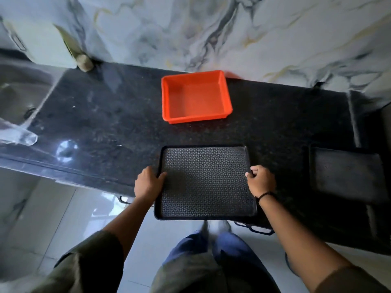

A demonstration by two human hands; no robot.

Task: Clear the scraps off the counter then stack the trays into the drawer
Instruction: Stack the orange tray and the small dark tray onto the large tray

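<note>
A black patterned tray (205, 180) lies at the front of the dark counter, its near edge hanging past the counter's front. My left hand (148, 183) grips its left rim and my right hand (261, 180) grips its right rim. An empty orange tray (195, 97) with tall walls sits farther back near the wall. A second black tray (347, 174) rests at the right end of the counter, apart from both hands.
The dark granite counter (105, 123) meets a marble wall at the back. A sink (19, 92) lies at the far left. Dark drawer handles (254, 228) show below the counter's front edge. My legs stand on the pale tiled floor.
</note>
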